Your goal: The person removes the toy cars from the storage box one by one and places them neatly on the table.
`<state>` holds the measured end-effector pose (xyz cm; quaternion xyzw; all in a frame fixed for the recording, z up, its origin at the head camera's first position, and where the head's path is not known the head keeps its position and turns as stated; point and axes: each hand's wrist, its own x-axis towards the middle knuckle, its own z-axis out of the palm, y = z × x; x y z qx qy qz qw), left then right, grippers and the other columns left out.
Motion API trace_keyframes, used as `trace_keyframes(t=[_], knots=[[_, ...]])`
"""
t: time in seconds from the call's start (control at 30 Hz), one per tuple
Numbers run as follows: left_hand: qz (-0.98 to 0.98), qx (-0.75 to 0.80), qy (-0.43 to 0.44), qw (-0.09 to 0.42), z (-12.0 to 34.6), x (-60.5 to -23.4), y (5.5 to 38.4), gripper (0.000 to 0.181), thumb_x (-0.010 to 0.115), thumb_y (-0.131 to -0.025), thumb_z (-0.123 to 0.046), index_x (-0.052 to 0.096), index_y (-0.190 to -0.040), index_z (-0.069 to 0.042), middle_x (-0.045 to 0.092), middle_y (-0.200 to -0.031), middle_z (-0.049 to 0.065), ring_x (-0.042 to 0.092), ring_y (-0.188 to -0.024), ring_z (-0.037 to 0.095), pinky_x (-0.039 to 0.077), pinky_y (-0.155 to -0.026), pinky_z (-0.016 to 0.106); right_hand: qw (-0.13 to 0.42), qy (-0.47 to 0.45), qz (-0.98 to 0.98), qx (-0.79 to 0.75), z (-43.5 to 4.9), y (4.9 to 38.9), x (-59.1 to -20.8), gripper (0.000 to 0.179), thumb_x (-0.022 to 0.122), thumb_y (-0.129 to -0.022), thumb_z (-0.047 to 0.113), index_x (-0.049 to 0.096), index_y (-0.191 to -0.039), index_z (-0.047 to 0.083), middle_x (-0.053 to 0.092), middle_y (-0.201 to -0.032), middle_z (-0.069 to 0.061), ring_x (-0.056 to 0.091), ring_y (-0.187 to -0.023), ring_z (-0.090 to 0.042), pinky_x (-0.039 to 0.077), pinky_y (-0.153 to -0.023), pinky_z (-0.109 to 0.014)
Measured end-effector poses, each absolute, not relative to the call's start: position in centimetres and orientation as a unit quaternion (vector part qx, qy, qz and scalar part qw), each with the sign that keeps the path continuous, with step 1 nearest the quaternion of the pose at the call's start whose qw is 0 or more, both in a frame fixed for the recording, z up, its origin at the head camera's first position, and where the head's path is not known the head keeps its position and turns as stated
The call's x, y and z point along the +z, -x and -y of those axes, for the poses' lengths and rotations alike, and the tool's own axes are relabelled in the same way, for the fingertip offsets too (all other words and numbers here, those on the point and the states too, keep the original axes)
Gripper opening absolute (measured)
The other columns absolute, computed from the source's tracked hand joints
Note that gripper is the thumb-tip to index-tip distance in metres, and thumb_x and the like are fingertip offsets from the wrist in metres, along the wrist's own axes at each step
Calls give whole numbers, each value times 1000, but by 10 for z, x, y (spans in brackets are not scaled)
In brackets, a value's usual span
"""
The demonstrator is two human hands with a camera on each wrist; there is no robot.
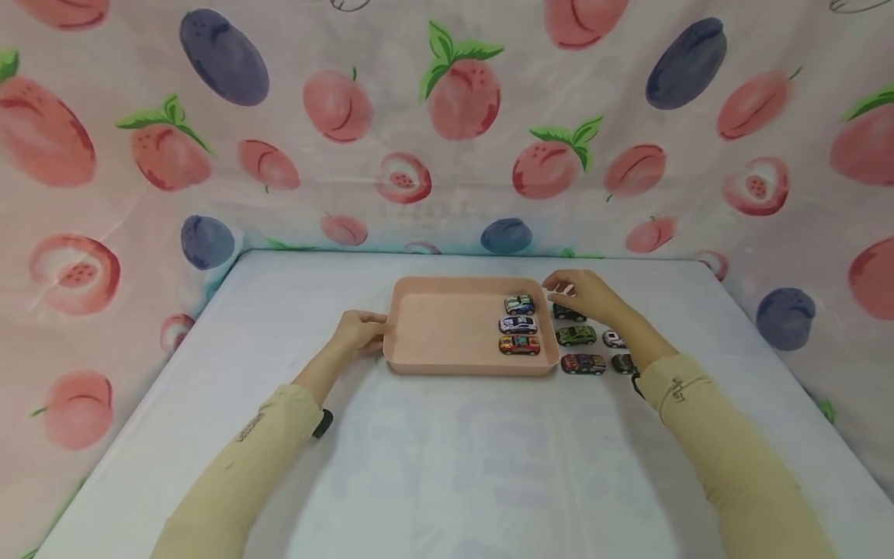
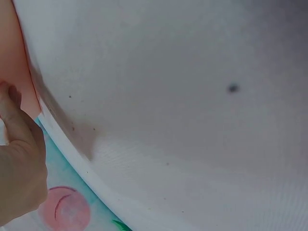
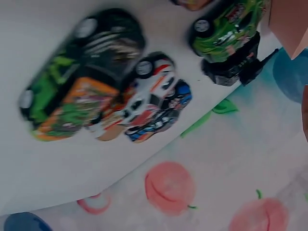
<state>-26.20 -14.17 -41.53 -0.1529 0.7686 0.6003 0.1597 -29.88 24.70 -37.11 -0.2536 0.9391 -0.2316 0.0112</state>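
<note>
A shallow pink tray [image 1: 447, 365] lies on the table. My left hand [image 1: 356, 332] holds its left edge; in the left wrist view the hand's fingers meet the tray wall [image 2: 14, 57]. Inside the tray, along its right side, three toy cars stand in a column: a silver-blue car [image 1: 519, 304], a white car [image 1: 518, 324] and an orange-red car [image 1: 519, 345]. My right hand [image 1: 587, 296] hovers by the back right corner, fingers bent and apart, with no car plainly seen between them. Below it sits a black toy car [image 1: 569, 313].
Right of the tray stand more toy cars: a green car [image 1: 576, 335], a dark red car [image 1: 583, 364], a white car [image 1: 614, 338] and a dark green car [image 1: 623, 363], partly behind the right forearm. A fruit-print cloth [image 1: 461, 178] rises behind the table.
</note>
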Motion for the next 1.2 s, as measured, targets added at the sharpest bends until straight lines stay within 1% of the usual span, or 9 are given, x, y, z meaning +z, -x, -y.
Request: trace_keyframes(t=[0.1,0.27,0.37,0.47,0.57,0.73,0.93,1.07,1.2], knots=[[-770,599,150,162,144,-415,261,38,64,-88,-7,57,-123,4,64,-116,21,64,-76,9,56,-64,16,20,269,-938,-217,-234,309,-371,24,61,-90,7,62,-112,-4,65,-107,-21,60,-97,-34,51,-87,-49],[-767,604,146,159,145,-417,262,35,66,-86,-7,60,-118,5,66,-110,19,66,-80,13,57,-67,19,33,293,-938,-181,-219,324,-373,23,60,-90,3,62,-111,-6,65,-106,-22,60,-98,-36,50,-88,-49],[-772,596,158,157,144,-418,262,36,63,-88,-7,58,-122,4,64,-116,20,65,-78,11,56,-67,17,45,292,-939,-173,-212,331,-376,24,60,-88,-1,61,-112,-8,64,-108,-24,59,-99,-37,49,-88,-50],[-774,594,159,155,143,-417,261,37,61,-89,-6,56,-124,5,64,-115,20,63,-71,6,55,-61,14,58,276,-946,-161,-206,335,-378,26,60,-88,-1,61,-112,-7,63,-110,-24,58,-102,-38,49,-90,-50],[-774,595,154,155,142,-415,259,37,62,-89,-6,56,-124,5,66,-111,18,61,-66,4,53,-58,13,71,260,-952,-143,-202,338,-380,26,61,-88,1,61,-113,-6,63,-112,-24,58,-105,-38,49,-92,-49],[-774,597,147,148,142,-413,257,37,63,-89,-7,56,-123,6,65,-113,19,62,-68,5,54,-58,13,78,265,-953,-125,-198,342,-383,27,62,-87,1,61,-113,-6,63,-111,-23,58,-106,-38,49,-92,-49],[-775,597,144,149,142,-413,257,37,62,-89,-7,56,-123,6,63,-116,22,63,-70,7,54,-58,13,80,269,-955,-98,-194,342,-385,35,67,-85,4,58,-116,-9,64,-107,-24,60,-98,-36,51,-86,-47],[-773,599,146,149,142,-413,258,37,63,-89,-7,56,-123,7,63,-116,22,63,-71,7,55,-60,14,99,253,-959,-84,-191,341,-387,40,68,-85,7,56,-119,-9,63,-108,-23,59,-101,-35,50,-89,-46],[-771,601,150,146,141,-414,258,37,63,-88,-6,56,-122,7,63,-114,20,62,-71,7,55,-60,14,112,238,-962,-75,-188,339,-391,35,69,-84,7,59,-114,-8,64,-107,-22,58,-102,-36,48,-92,-46]])
